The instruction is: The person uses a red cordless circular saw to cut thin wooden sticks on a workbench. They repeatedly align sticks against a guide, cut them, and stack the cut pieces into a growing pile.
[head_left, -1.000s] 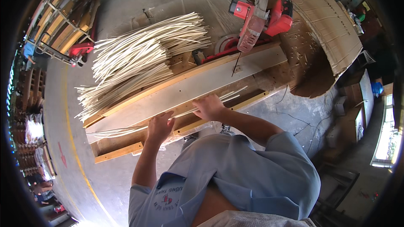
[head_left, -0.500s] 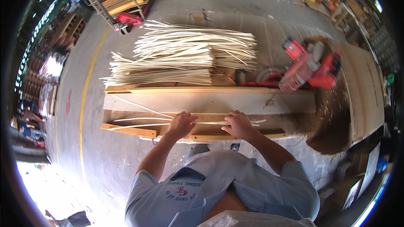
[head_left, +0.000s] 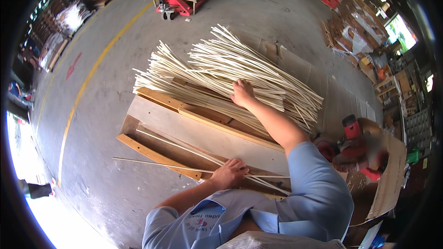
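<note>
Two hands in my view, both the wearer's. My right hand [head_left: 242,93] lies palm down on one large pile of pale rattan strips [head_left: 221,71], too many to count, fanned across the floor and the far end of the boards; the fingers [head_left: 236,85] are spread flat on the strips, and I cannot tell whether any single strip is pinched. My left hand [head_left: 229,173] rests near my body with fingers curled loosely over loose strips [head_left: 184,150], of which I count about three, long and thin, lying across the lower boards and sticking out past their left end. One broad pale plank [head_left: 184,127] lies between the two hands, with one narrow orange-brown batten [head_left: 152,153] on its near side and another batten [head_left: 194,113] along its far edge. One red power saw [head_left: 357,150] sits to the right on one sheet of cardboard [head_left: 390,189]. One red pallet jack [head_left: 173,4] stands far off under a loaded rack. No containers in view.
</note>
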`<action>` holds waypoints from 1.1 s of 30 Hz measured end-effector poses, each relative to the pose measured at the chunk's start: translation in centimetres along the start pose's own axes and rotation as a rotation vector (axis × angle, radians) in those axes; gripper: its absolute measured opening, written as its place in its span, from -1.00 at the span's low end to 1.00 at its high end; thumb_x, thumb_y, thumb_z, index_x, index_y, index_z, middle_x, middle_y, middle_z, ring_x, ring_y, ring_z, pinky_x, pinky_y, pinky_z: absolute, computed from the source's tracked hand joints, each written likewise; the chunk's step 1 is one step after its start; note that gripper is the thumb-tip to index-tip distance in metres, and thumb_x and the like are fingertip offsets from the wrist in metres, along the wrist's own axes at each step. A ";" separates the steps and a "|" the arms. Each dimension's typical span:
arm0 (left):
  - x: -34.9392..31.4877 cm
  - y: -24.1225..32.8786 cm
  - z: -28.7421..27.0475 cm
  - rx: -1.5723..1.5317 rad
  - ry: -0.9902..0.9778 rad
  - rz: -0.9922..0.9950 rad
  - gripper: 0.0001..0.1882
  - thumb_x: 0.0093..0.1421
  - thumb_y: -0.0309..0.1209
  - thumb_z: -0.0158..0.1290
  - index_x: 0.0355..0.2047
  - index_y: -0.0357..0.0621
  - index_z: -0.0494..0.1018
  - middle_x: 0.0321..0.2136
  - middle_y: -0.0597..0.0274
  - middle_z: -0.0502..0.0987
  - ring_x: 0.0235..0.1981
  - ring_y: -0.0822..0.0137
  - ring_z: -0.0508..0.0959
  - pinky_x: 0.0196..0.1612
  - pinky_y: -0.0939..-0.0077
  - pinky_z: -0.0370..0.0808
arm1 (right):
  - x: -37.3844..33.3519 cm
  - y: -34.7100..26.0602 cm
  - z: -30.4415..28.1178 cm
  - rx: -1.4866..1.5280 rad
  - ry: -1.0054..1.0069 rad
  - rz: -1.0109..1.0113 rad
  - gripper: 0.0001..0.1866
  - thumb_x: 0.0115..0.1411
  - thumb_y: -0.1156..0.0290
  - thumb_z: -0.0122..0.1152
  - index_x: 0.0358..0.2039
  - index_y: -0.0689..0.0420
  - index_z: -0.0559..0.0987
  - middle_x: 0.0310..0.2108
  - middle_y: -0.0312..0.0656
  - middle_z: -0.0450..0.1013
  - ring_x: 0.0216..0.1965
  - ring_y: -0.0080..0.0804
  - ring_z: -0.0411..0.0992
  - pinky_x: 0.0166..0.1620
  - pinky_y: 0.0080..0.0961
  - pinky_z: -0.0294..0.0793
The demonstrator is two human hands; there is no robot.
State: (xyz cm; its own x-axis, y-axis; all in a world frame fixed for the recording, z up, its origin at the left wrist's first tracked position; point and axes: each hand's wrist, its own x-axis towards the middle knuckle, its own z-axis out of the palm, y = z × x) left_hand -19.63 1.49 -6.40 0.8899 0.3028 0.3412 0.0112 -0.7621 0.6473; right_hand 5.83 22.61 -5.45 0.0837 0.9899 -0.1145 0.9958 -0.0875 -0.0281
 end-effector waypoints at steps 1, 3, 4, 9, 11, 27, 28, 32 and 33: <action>-0.2 -0.3 -0.3 -0.006 0.005 0.002 -0.59 0.11 -0.33 0.29 -0.02 -0.10 0.57 -0.06 0.15 0.49 0.06 0.06 0.48 0.16 0.14 0.49 | 1.6 -1.2 0.5 -0.028 -0.075 0.042 -0.35 0.18 0.11 0.43 0.16 0.23 0.48 0.23 -0.01 0.33 0.27 -0.06 0.31 0.35 -0.11 0.27; -0.3 -0.7 -0.6 -0.030 0.009 0.022 -0.62 0.13 -0.35 0.28 -0.04 -0.15 0.57 -0.04 0.14 0.49 0.06 0.07 0.48 0.16 0.15 0.50 | 3.4 -2.2 1.2 -0.127 -0.163 0.075 -0.25 0.18 0.04 0.44 0.23 0.20 0.40 0.27 0.00 0.31 0.32 -0.08 0.30 0.31 -0.12 0.35; -0.1 -0.9 -0.7 -0.070 0.045 0.053 -0.65 0.13 -0.37 0.29 -0.08 -0.20 0.57 -0.07 0.14 0.49 0.02 0.09 0.50 0.13 0.20 0.52 | 3.8 -2.0 1.7 -0.145 -0.206 0.107 -0.22 0.17 0.03 0.45 0.25 0.19 0.38 0.26 0.00 0.33 0.29 -0.07 0.33 0.27 -0.12 0.40; 0.0 -1.5 -0.6 -0.118 0.112 0.049 -0.70 0.15 -0.39 0.29 -0.13 -0.23 0.59 -0.15 0.16 0.54 -0.05 0.11 0.54 0.07 0.23 0.55 | 5.6 -2.7 -0.1 -0.101 -0.356 0.097 -0.26 0.13 0.24 0.42 0.26 0.19 0.33 0.09 0.01 0.53 0.08 -0.06 0.56 0.08 -0.11 0.57; 0.0 -1.6 -1.0 -0.115 0.126 0.039 -0.72 0.16 -0.40 0.28 -0.14 -0.23 0.60 -0.17 0.17 0.55 -0.07 0.12 0.54 0.06 0.23 0.56 | 5.7 -3.4 -1.6 -0.067 -0.354 0.108 -0.29 0.04 0.19 0.47 0.15 0.18 0.42 -0.01 -0.02 0.59 0.02 -0.12 0.59 0.03 -0.18 0.61; 0.1 -0.9 -0.3 -0.066 0.243 0.073 -0.80 0.15 -0.48 0.29 -0.19 -0.21 0.62 -0.25 0.16 0.62 -0.20 0.12 0.59 -0.10 0.26 0.60 | -0.6 -1.6 -17.3 0.870 -0.418 -0.036 -0.47 -0.01 0.33 0.44 -0.04 0.34 0.57 -0.17 -0.02 0.60 -0.15 -0.33 0.56 -0.08 -0.43 0.54; 0.2 -0.7 -0.3 -0.064 0.247 0.087 -0.80 0.15 -0.50 0.29 -0.20 -0.21 0.61 -0.26 0.15 0.62 -0.22 0.11 0.60 -0.12 0.26 0.61 | -2.2 -1.4 -17.9 0.922 -0.450 -0.011 -0.46 0.00 0.34 0.44 -0.01 0.34 0.56 -0.15 -0.01 0.60 -0.14 -0.33 0.55 -0.07 -0.42 0.54; 0.9 0.6 -2.0 -0.150 0.385 0.040 -0.83 0.11 -0.62 0.25 -0.26 -0.23 0.60 -0.30 0.11 0.64 -0.30 0.09 0.62 -0.17 0.25 0.60 | -9.0 -0.8 -17.7 1.131 -0.451 0.030 -0.35 0.00 0.34 0.46 0.09 0.37 0.49 -0.13 -0.01 0.57 -0.18 -0.36 0.55 -0.09 -0.42 0.57; 1.3 0.7 -3.0 -0.156 0.458 -0.009 -0.84 0.10 -0.64 0.23 -0.28 -0.25 0.59 -0.31 0.10 0.65 -0.32 0.08 0.62 -0.18 0.25 0.60 | -10.8 -0.6 -17.3 1.209 -0.423 0.020 -0.29 0.01 0.35 0.46 0.14 0.40 0.44 -0.11 0.01 0.57 -0.17 -0.36 0.55 -0.08 -0.41 0.58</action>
State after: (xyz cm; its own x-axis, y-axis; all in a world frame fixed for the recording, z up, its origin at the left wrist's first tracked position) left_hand -19.81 3.07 -3.48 0.5972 0.5565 0.5776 -0.0823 -0.6738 0.7343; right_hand 4.94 13.88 12.95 -0.1422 0.8942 -0.4244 0.3084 -0.3674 -0.8774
